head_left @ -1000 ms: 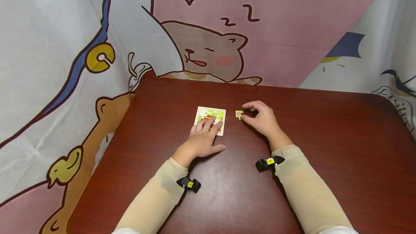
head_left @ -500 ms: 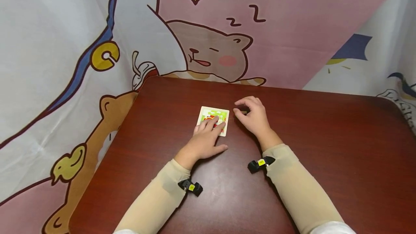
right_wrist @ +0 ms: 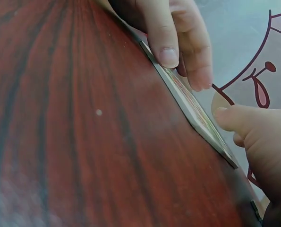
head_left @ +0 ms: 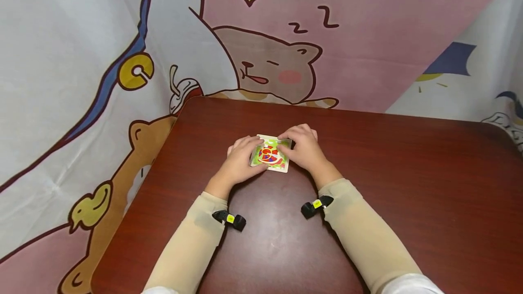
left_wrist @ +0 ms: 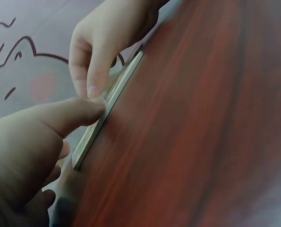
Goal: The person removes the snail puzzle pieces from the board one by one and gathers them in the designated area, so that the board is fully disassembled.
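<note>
A small square jigsaw puzzle with a red and purple snail on green and a pale frame lies flat on the table. My left hand grips it from the left, thumb at its near edge and fingers over its far left. The left thumb shows right at the board's edge in the left wrist view. My right hand reaches over its upper right corner, thumb and index fingertip bent and slightly apart. The small green piece with a pink mark is hidden; I cannot tell whether the right fingers hold it.
The dark red-brown table stretches out on both sides. Behind it hangs a printed cloth backdrop with a sleeping bear. A black strap device sits on each sleeve, such as the right strap.
My right hand has moved left to the puzzle's upper right, and the small green piece has gone from sight. My left hand has shifted from lying over the puzzle to gripping its left side.
</note>
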A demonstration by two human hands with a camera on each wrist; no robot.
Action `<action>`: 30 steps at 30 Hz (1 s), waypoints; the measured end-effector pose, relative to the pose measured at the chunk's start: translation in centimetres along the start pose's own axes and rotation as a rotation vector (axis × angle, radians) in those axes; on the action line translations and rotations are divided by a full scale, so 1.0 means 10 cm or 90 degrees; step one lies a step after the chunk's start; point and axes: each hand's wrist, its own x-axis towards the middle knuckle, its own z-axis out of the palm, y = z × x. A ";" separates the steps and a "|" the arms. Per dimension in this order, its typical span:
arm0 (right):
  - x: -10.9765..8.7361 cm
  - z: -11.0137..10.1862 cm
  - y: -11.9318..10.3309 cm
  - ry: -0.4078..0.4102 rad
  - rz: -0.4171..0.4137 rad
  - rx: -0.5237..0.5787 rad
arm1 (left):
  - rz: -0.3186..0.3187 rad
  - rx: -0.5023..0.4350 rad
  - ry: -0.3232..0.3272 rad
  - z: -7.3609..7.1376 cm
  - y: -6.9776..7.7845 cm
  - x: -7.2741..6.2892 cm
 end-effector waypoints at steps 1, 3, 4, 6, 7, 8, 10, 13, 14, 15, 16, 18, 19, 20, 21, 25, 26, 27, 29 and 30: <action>0.00 -0.01 0.00 -0.006 0.002 -0.003 | -0.002 0.001 -0.004 -0.01 -0.03 0.00; 0.00 -0.01 -0.01 -0.018 0.004 -0.011 | -0.002 0.006 -0.009 -0.02 -0.08 0.01; -0.01 -0.01 -0.01 -0.024 0.006 -0.016 | -0.003 0.013 -0.012 -0.03 -0.10 0.01; -0.01 0.00 -0.01 -0.035 0.010 -0.022 | 0.001 0.028 -0.015 -0.03 -0.16 0.01; -0.01 0.01 -0.01 -0.039 0.013 -0.024 | 0.004 0.033 -0.015 -0.04 -0.18 0.01; -0.01 0.01 -0.01 -0.040 0.014 -0.026 | 0.007 0.037 -0.014 -0.04 -0.21 0.01; -0.01 0.02 -0.02 -0.043 0.015 -0.028 | 0.017 0.043 -0.009 -0.05 -0.25 0.01; -0.01 0.03 -0.03 -0.048 0.017 -0.034 | 0.032 0.033 -0.002 -0.05 -0.28 0.01; -0.01 0.04 -0.03 -0.052 0.018 -0.038 | 0.035 0.029 0.000 -0.04 -0.28 0.02; 0.00 0.04 -0.03 -0.057 0.020 -0.043 | 0.038 0.024 0.000 -0.04 -0.28 0.02; 0.00 0.04 -0.04 -0.064 0.023 -0.049 | 0.040 0.020 -0.001 -0.03 -0.28 0.03; 0.02 0.04 -0.05 -0.083 0.028 -0.062 | 0.038 0.014 -0.004 -0.02 -0.27 0.04; 0.02 0.04 -0.06 -0.094 0.032 -0.069 | 0.037 0.012 -0.005 -0.02 -0.27 0.04; 0.03 0.04 -0.07 -0.106 0.036 -0.077 | 0.034 0.014 -0.007 -0.02 -0.26 0.05; 0.04 0.04 -0.08 -0.116 0.041 -0.083 | 0.032 0.015 -0.009 -0.02 -0.26 0.05; 0.07 0.05 -0.11 -0.147 0.061 -0.103 | 0.021 0.014 -0.009 -0.03 -0.25 0.06; 0.08 0.05 -0.11 -0.150 0.064 -0.106 | 0.019 0.015 -0.008 -0.03 -0.26 0.06; 0.09 0.06 -0.12 -0.152 0.068 -0.108 | 0.017 0.015 -0.008 -0.03 -0.25 0.06; 0.11 0.06 -0.13 -0.156 0.075 -0.112 | 0.015 0.018 -0.006 -0.03 -0.25 0.07; 0.12 0.06 -0.13 -0.160 0.079 -0.114 | 0.014 0.018 -0.005 -0.03 -0.25 0.07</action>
